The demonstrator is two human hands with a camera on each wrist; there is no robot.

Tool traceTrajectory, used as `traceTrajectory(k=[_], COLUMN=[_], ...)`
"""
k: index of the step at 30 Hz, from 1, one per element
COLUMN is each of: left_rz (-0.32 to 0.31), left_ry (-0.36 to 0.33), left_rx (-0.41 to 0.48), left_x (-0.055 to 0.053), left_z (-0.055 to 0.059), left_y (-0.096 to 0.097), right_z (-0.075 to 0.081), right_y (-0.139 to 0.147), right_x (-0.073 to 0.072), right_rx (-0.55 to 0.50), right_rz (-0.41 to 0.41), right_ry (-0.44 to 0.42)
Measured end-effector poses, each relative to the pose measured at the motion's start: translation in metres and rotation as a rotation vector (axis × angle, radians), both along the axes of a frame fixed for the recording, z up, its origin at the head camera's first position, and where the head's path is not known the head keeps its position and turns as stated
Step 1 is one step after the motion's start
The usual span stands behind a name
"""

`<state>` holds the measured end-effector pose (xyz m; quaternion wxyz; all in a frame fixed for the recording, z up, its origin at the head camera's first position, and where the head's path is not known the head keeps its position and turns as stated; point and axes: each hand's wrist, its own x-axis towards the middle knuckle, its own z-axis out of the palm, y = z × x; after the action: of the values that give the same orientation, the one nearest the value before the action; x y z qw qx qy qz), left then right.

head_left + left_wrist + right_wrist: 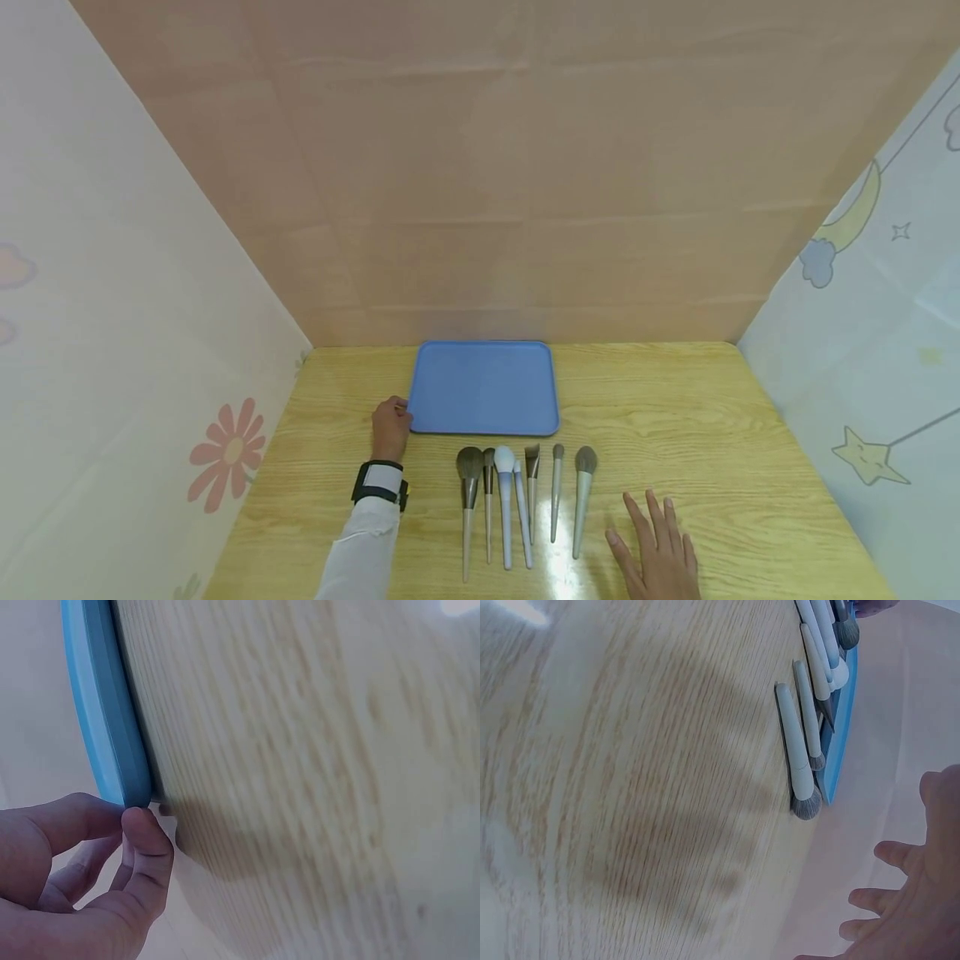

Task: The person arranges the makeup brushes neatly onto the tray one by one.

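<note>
A blue rectangular tray point(483, 387) lies flat near the back of the table. My left hand point(392, 429) is at its near left corner; in the left wrist view, thumb and fingers pinch the blue rim point(112, 712). Several makeup brushes lie in a row in front of the tray, bristles toward it: a large dark brush point(469, 468) at the left, a white fluffy brush point(506, 500) mid-row, a flat-tipped brush point(532, 467), and a pale green brush point(582, 508) at the right end. My right hand point(660, 554), fingers straight and spread, hovers right of that brush, holding nothing.
The light wood-grain table point(750, 467) meets a tan back wall point(525, 208). White side panels stand left and right, with a flower print point(233, 451) and a star print point(870, 454). A black band point(381, 483) circles the left wrist.
</note>
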<state>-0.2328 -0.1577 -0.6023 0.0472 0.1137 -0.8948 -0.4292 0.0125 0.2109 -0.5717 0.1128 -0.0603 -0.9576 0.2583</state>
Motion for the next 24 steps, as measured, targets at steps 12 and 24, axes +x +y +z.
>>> traceTrajectory(k=[12,24], left_rz=[-0.021,-0.041], left_ry=[0.004,-0.016], left_rx=[0.000,0.033], left_x=[0.001,0.000], left_z=[0.003,0.005], left_y=[0.010,0.015], right_z=[-0.001,-0.002], right_y=[-0.001,-0.002], right_x=[0.000,-0.001], right_rx=[-0.004,0.001], right_rz=[-0.003,-0.007], right_ry=[0.003,-0.009])
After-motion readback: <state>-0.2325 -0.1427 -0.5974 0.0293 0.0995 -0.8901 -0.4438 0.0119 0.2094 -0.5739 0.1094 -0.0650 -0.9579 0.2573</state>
